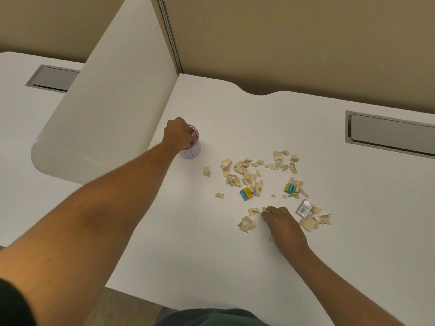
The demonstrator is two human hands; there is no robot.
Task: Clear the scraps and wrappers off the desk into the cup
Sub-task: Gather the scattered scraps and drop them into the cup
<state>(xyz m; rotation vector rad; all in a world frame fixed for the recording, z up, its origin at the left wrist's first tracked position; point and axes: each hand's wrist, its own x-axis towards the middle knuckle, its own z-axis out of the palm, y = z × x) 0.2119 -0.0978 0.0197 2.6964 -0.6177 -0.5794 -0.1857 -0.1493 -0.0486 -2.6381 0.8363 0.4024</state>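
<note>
— Scraps lay scattered mid-surface, right of the cup, with two blue-and-yellow wrappers and a silver one among them. How would they handle?

— Light and stiff-looking, I judged, like torn card; easy to flick away. Best pinched by an edge or raked into a heap first. The wrappers looked slicker, so a firm pinch at a corner.

— And the hands?

— Left hand was over the cup's pink rim, fingers bunched on a few scraps at its mouth. Right hand rested on the surface at the near edge of the pile, fingers curled down; whether it had hold of a piece I could not tell.

— Much left?

— Most of it, by my reckoning.
</note>
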